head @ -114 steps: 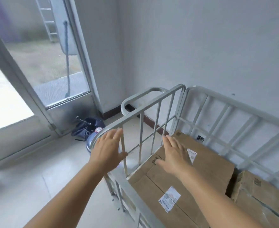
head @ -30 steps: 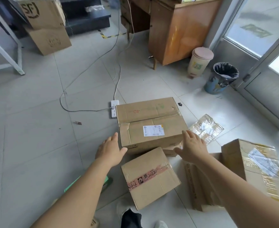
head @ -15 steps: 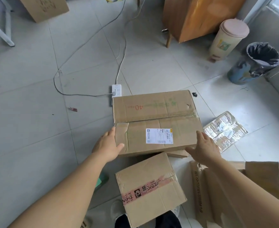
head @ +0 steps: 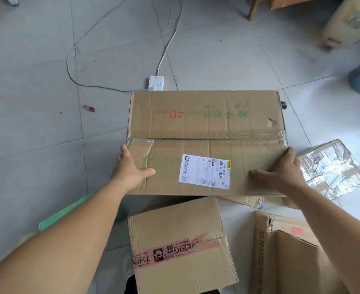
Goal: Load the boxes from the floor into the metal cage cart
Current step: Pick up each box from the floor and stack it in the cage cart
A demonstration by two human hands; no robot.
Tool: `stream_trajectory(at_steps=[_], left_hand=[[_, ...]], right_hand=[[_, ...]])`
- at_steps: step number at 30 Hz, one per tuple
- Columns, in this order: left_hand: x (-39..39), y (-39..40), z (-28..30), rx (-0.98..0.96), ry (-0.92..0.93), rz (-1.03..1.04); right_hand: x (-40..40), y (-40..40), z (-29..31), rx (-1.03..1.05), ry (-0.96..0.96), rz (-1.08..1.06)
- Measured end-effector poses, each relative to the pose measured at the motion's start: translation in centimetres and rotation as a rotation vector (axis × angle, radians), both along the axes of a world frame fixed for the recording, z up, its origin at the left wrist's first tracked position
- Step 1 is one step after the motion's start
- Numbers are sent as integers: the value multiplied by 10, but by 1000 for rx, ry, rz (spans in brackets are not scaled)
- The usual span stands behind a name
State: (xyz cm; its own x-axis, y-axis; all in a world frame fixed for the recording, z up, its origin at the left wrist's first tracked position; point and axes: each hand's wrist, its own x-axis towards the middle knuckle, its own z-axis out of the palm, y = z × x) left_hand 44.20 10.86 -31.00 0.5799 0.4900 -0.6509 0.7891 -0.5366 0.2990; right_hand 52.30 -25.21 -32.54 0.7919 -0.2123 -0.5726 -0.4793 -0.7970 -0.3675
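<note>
Currently listed, floor level, seen from the head camera looking down:

Item 1: large box, brown cardboard, lying on the grey tiled floor at the centre of the view. Top seam sealed with clear tape; red "40" and faded green print on the far flap; white shipping label on the near flap. Near-left corner creased.

Item 2: left hand, set against the box's left end, thumb laid across the top face, fingers going down the side out of sight, so how far they curl cannot be told.

Item 3: right hand, set against the box's right end, thumb flat on the top face, fingers wrapped over the right edge. Both forearms bare.

Item 4: smaller box, closed with pink printed tape, just in front of the large box, nearer the person.

Item 5: torn box, lower right, upper edge ragged, black lettering on its side.

Item 6: flat parcel wrapped in clear tape, on the floor just right of the large box.

Item 7: white power strip, touching or just behind the large box's far edge, with white and grey cables trailing away.

Item 8: green sheet, partly hidden under the left forearm.

Item 9: beige bin, top right, blurred.
</note>
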Motion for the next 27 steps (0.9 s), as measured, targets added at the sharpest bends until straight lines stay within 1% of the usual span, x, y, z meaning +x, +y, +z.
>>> stream_trajectory(at_steps=[2,6,11,15,20,27], left_hand=[[-2,3,-6,-48,-38,66],[-7,2,-9,-106,-115,185],[-3,-4,13,-129,-194,212],[0,-6,47,-133,-245,200],[-4,-8,99,-134,-276,160],[-29,-2,167,-174,-326,76]], right_hand=[[5,-6,-4,77,12,-39],[8,-12,-9,146,7,-81],[9,-13,7,203,-49,-98],[5,-18,42,210,-87,-102],[-13,-25,99,249,-137,-142],[-71,-26,182,237,-207,-240]])
